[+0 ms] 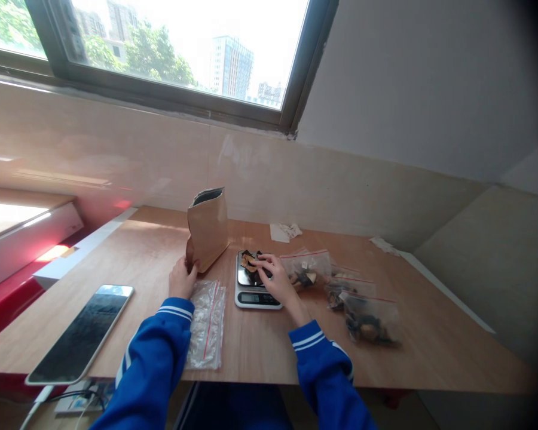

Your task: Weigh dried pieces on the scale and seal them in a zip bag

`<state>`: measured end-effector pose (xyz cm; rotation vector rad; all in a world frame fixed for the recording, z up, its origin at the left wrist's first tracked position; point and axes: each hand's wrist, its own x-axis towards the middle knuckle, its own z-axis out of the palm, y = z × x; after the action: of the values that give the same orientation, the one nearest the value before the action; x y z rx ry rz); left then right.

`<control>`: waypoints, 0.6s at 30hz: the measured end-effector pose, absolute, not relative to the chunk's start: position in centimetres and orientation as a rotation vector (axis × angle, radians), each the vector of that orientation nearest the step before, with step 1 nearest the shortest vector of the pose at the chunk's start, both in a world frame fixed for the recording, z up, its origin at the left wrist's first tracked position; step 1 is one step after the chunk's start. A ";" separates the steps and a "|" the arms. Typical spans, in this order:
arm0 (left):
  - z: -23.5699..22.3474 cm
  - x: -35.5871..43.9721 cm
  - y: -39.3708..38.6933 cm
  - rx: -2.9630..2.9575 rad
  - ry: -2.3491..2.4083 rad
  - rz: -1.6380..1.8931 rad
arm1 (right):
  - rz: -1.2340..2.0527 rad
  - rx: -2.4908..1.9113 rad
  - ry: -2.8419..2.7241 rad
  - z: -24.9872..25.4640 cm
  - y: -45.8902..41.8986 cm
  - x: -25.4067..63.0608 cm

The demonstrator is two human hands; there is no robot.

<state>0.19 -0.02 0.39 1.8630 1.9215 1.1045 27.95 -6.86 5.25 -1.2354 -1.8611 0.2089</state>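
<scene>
A kraft paper bag [207, 233] stands upright with its top gaping. My left hand [182, 278] is closed on its lower left edge, thumb against the front. Right of the bag sits a small kitchen scale [258, 298] with a digital display too small to read. Dried brown and black pieces [248, 261], which look like dried fungus, lie on its dark plate. Above the plate, my right hand [274, 278] pinches at a brown piece, its fingers partly hiding the heap. Flat clear zip bags [206, 325] with red seal lines lie by my left wrist.
Several filled zip bags [371, 319] of dark dried pieces lie to the right. A large phone or tablet [83, 334] rests at the table's left front, a cable below it. Crumpled white paper [286, 232] lies near the wall, under a window [183, 48].
</scene>
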 end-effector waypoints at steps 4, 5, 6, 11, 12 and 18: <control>0.2 0.2 0.0 1.758 1.800 1.312 | 0.201 -1.249 -1.762 5.3 -7.9 28.5; 0.2 0.3 -0.1 1.745 1.773 1.387 | 0.191 -1.258 -1.738 5.2 -8.2 28.8; 0.4 0.4 -0.3 1.741 1.747 1.471 | 0.179 -1.269 -1.713 5.1 -8.6 29.0; 1.7 0.9 -1.6 1.730 1.621 1.922 | 0.175 -1.341 -1.588 3.2 -11.4 29.9; 2.0 0.9 -1.9 1.726 1.626 1.983 | 0.184 -1.355 -1.564 2.7 -12.2 30.0; 2.9 0.8 -3.8 2.013 1.652 2.100 | 0.286 -1.442 -1.391 -0.6 -16.9 30.4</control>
<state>0.84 -3.82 2.91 2.0130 1.6524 2.0996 30.42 -16.94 -0.63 -1.4415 -1.3912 0.2857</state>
